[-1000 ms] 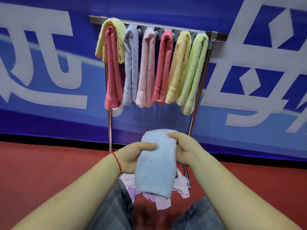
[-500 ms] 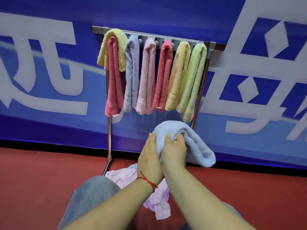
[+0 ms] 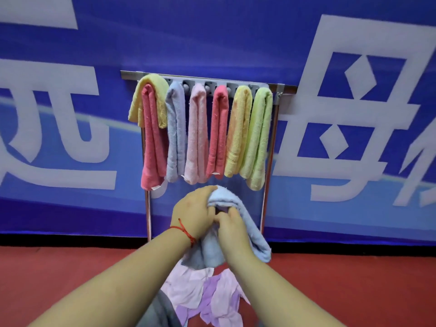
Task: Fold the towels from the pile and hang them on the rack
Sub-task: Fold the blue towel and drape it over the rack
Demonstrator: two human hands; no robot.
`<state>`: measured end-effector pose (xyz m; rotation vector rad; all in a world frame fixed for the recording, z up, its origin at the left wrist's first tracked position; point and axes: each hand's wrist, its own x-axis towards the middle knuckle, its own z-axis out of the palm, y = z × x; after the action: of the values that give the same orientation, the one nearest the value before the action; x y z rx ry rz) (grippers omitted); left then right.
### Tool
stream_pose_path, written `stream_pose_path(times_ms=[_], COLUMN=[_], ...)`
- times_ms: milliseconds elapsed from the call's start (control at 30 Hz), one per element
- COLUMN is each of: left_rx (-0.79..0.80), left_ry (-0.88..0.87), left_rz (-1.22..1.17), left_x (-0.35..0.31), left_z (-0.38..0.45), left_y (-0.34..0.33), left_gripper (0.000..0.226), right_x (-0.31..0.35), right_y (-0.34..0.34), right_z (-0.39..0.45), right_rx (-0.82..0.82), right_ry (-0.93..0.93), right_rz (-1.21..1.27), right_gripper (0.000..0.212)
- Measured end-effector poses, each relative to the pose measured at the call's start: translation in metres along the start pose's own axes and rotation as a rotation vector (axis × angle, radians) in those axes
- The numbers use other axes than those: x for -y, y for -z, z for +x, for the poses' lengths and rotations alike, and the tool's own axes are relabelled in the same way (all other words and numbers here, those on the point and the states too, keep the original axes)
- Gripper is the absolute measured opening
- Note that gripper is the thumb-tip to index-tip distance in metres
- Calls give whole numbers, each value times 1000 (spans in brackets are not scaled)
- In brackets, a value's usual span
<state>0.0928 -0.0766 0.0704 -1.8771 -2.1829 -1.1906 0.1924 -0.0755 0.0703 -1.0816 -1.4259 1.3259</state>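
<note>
Blue towel [image 3: 245, 223]: folded terry cloth, held directly below the rack [image 3: 203, 79], draped over both hands and hanging toward the floor.
Left hand [image 3: 193, 214]: fingers curled over the fold's upper left edge — gripping the cloth; a red string [image 3: 185, 230] circled the wrist.
Right hand [image 3: 232, 224]: fingers tucked into the fold and curled round the fabric.
Rack: metal bar with two uprights, set against the blue banner [image 3: 70, 55].
Hung towels: seven — yellow [image 3: 151, 83] over pink-red [image 3: 152, 138] at the rack's left end, then grey-blue [image 3: 175, 133], pale pink [image 3: 197, 135], red [image 3: 218, 133], yellow-orange [image 3: 237, 135], green [image 3: 258, 138].
Pile [image 3: 207, 293]: crumpled lilac and pink cloths on the red floor [image 3: 59, 274] below the rack.
</note>
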Motion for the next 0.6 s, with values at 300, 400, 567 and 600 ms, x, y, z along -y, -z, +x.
stream_pose_path(times_ms=[300,400,567,600], left_rx=[95,128,42,37], left_ry=[-194,-216,-182,-193], left_rz=[260,271,208,218], left_x=[-24,-26,-33,-35], left_z=[36,41,55,57], left_y=[48,61,82,86], left_gripper=[53,49,51,51], right_x=[4,17,17,17], right_y=[41,40,12,9], right_z=[13,27,31,34], right_rx=[-435,-423,-188,-161], right_ry=[1095,1079,1080,1096], right_rz=[-1144,-1069,-947,-932], right_gripper=[29,28,38,34])
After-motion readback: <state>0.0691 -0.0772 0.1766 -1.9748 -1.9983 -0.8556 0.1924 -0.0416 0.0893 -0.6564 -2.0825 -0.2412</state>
